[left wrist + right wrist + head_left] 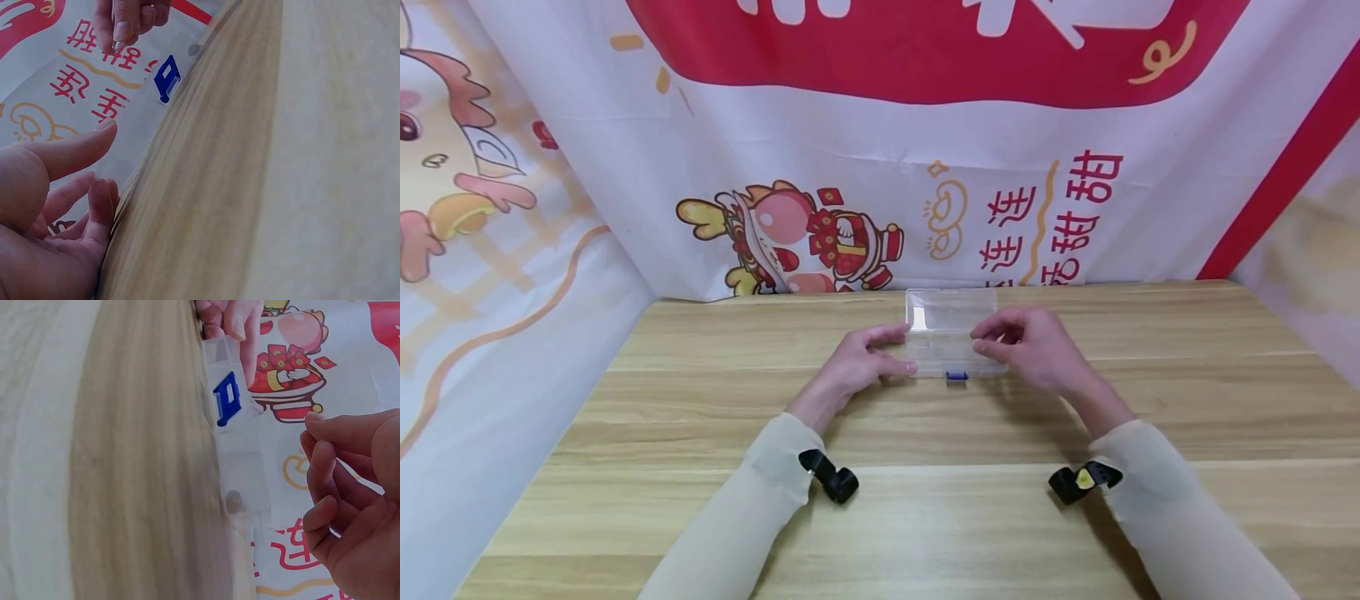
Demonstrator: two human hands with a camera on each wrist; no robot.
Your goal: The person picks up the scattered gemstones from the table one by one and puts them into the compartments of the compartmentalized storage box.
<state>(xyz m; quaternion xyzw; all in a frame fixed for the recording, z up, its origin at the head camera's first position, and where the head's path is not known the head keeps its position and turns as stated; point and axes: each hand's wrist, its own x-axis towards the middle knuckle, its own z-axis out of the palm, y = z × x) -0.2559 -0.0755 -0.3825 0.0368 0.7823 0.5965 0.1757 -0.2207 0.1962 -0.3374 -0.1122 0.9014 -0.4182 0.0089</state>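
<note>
A clear plastic box (951, 346) with its lid (955, 310) raised at the back stands on the table. Its blue latch (957, 377) is at the front. My left hand (868, 358) holds the box's left end, thumb at the front corner and fingers along the side. Over the box's right end, my right hand (1033, 342) pinches a small silvery thing (117, 45) between thumb and forefinger; its kind is too small to tell. A small round grey object (234, 501) shows through the box wall near its right end.
The wood-grain table (895, 517) reaches back to a printed cloth (850, 133) just behind the box. More printed cloth hangs on the left and right sides. Each sleeve carries a black wrist camera (831, 477).
</note>
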